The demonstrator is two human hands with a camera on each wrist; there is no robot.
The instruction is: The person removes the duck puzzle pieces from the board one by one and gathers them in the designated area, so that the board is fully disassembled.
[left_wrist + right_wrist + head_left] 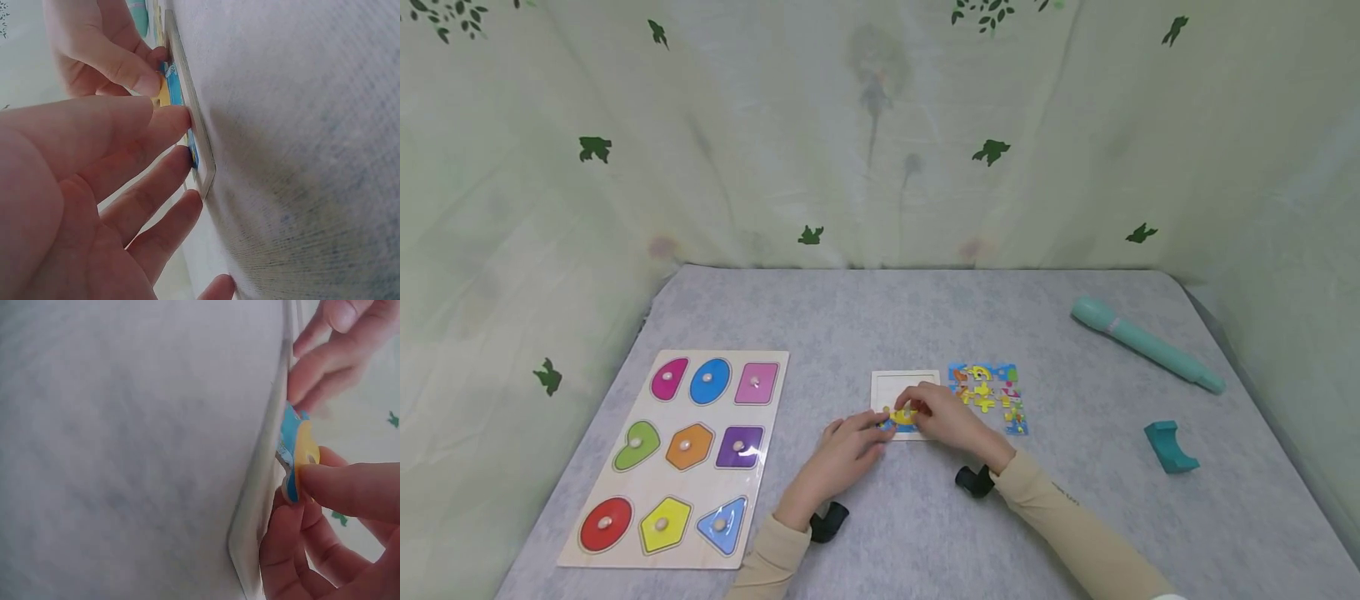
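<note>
A small white puzzle tray (887, 377) lies mid-table, with blue-and-yellow pieces along its near side. My right hand (953, 423) is over the tray's right part and pinches a blue-and-yellow puzzle piece (304, 445) between thumb and fingers, tilted at the near rim. From the left, my left hand (844, 458) reaches in with extended fingers. Its fingertips (181, 117) touch the tray's edge and the blue pieces there. Just right of the tray sits a group of partly joined puzzle pieces (983, 392). The fingers hide part of the tray's inside.
On the left lies a wooden shape board (655, 467) with knobbed colored shapes. A teal microphone-like stick (1150, 346) lies at the back right, with a curved teal block (1171, 448) nearer. Black wrist straps or mounts (828, 522) sit at both wrists.
</note>
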